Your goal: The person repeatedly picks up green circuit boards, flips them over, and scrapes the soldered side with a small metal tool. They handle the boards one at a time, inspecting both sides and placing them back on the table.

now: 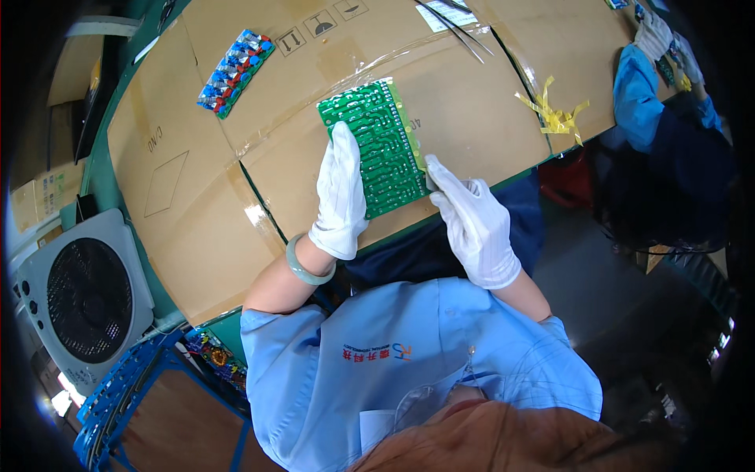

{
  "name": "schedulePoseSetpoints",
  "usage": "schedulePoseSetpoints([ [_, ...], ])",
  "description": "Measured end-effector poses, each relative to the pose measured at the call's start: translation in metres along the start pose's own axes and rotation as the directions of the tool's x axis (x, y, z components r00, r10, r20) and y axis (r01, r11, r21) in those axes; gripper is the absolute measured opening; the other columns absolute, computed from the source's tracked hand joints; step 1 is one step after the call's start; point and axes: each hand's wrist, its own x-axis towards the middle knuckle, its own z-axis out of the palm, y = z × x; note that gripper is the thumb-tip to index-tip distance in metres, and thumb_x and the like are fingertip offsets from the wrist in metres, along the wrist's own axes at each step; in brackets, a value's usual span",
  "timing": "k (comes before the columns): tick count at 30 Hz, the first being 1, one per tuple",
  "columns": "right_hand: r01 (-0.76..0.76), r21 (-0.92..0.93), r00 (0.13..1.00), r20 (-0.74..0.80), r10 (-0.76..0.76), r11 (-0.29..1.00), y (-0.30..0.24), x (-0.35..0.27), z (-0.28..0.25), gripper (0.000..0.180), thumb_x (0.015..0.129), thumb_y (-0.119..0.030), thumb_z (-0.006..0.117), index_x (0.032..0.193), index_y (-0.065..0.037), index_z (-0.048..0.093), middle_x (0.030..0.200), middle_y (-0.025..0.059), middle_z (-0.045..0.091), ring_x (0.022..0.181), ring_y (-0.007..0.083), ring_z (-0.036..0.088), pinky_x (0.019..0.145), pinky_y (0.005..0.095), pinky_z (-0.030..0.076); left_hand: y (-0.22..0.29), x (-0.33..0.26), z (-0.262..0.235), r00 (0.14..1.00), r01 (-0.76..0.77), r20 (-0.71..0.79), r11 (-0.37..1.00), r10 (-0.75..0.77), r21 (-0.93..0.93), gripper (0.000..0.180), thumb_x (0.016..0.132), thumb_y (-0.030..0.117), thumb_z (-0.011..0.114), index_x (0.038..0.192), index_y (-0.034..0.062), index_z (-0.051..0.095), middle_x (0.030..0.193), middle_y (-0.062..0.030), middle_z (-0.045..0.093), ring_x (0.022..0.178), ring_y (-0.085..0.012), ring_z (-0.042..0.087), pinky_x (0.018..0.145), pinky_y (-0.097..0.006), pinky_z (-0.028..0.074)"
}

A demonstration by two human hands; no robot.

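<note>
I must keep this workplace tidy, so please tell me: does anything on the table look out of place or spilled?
One thing: crumpled yellow strips lie in a loose tangle on the cardboard, right of the held green circuit board, perhaps discarded scraps. I see no spill.

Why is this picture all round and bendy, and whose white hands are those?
There's no robot here: these are a person's own hands, wearing white gloves. A camera on the person's head looks down, and its very wide lens bends straight edges. The left hand holds one side of a green circuit board; the right hand is at the other side, seeming to touch its edge. Under them, cardboard covers the table. On it lie another board with blue and red parts, thin dark tools like tweezers, and yellow strips. Far right, the other gloved hands belong to somebody else.
</note>
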Motion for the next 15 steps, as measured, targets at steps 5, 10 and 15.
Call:
schedulePoseSetpoints([
  [5,-0.169,0.128,0.984,-0.027,0.174,0.977,0.003,0.018,-0.032,0.032,0.093,-0.002,0.063,0.125,0.003,0.064,0.118,0.0165,0.07,0.085,0.0247,0.065,0.081,0.0324,0.052,-0.006,0.003,-0.008,0.998,0.03,0.054,0.999,-0.031,0.025,0.063,0.104,0.055,0.035,0.139,0.0041,0.046,0.122,-0.0169,0.063,0.102,-0.0308,0.068,0.086,-0.047,0.059],
  [10,-0.317,0.296,0.898,-0.212,0.386,0.901,0.024,0.026,-0.064,0.036,0.104,-0.014,0.052,0.133,0.006,0.057,0.133,0.0177,0.062,0.123,0.0232,0.058,0.106,0.0319,0.041,-0.046,0.008,-0.027,0.998,-0.026,0.06,0.999,0.024,0.04,0.063,0.104,0.053,0.037,0.141,0.0019,0.045,0.124,-0.018,0.063,0.102,-0.0311,0.068,0.085,-0.045,0.06],
  [15,-0.343,0.203,0.795,-0.457,0.399,0.917,0.052,0.033,-0.1,0.036,0.101,-0.009,0.057,0.134,0.004,0.058,0.132,0.0135,0.063,0.116,0.017,0.06,0.098,0.0278,0.045,-0.032,0.008,-0.025,0.992,-0.014,0.122,0.997,0.004,0.082,0.066,0.103,0.055,0.036,0.141,0.0018,0.044,0.123,-0.0181,0.063,0.102,-0.0311,0.068,0.084,-0.045,0.06],
])
